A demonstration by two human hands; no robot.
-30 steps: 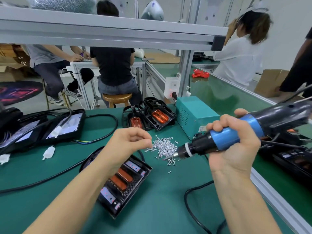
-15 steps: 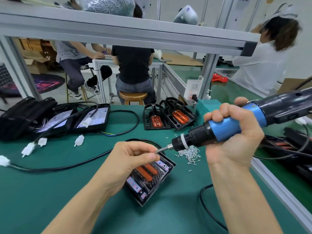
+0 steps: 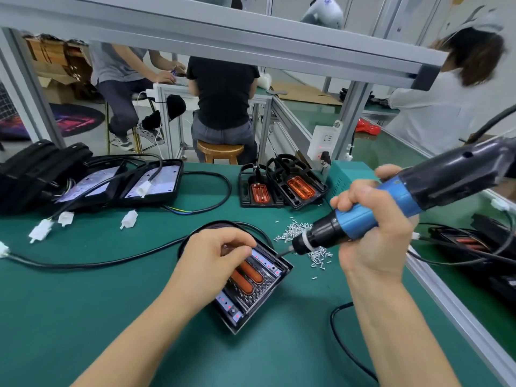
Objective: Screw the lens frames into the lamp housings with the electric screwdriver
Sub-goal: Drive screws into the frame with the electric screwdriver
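Right hand (image 3: 371,233) wrapped tight around the blue barrel of the electric screwdriver (image 3: 391,208), fingers curled fully over it, bit tilted down onto the far right corner of the lamp housing (image 3: 251,286). Left hand (image 3: 212,261) resting on that housing's far end, fingertips bent and pressed to the lens frame (image 3: 265,263); whether pinching a screw, cannot tell. Housing lying mid-desk (image 3: 83,303), loose screws (image 3: 296,230) just beyond it.

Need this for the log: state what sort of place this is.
Probably a factory assembly line: a green workbench under an aluminium frame, an electric screwdriver beside loose screws, several lamp housings, other workers seated nearby.
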